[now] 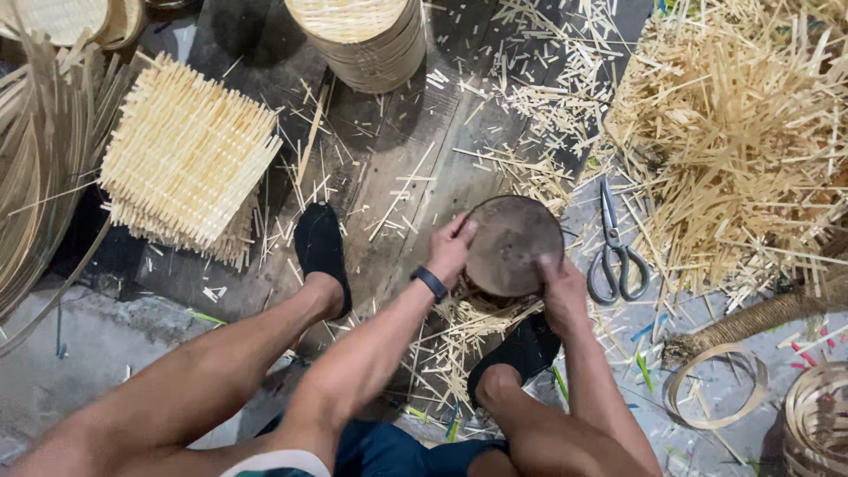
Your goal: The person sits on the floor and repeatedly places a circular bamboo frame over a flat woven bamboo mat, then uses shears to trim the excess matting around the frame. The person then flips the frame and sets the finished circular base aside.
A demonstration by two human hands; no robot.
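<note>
A seated person bends over a round, dark brown disc with a rough, mottled face point(515, 243), held at the middle of a worn wooden plank floor point(389, 141) between two black slip-on shoes point(320, 247). The left hand point(452, 250), a black band on its wrist point(429, 283), closes its grip on the disc's left rim, fingers curled over the edge. The right hand point(560, 291) clamps the lower right rim in the same way. Under the disc lies a tangle of pale bamboo slivers point(459, 331).

Just right of the disc, a pair of steel scissors with looped grey handles point(616, 252) rests on the floor, blades shut and pointing away from the person. Beyond them rises a loose heap of straw-coloured bamboo sticks point(738, 141), splintery and crossed at every angle. To the left sits a stack of square woven bamboo mats point(185, 150) with fringed, bristling edges, near a bundle of long curved bamboo strips point(31, 177). At the top stands a cylindrical stack of round bamboo steamer frames point(367, 40). Thin coiled bamboo hoops point(715, 389) lie at the lower right on grey concrete.
</note>
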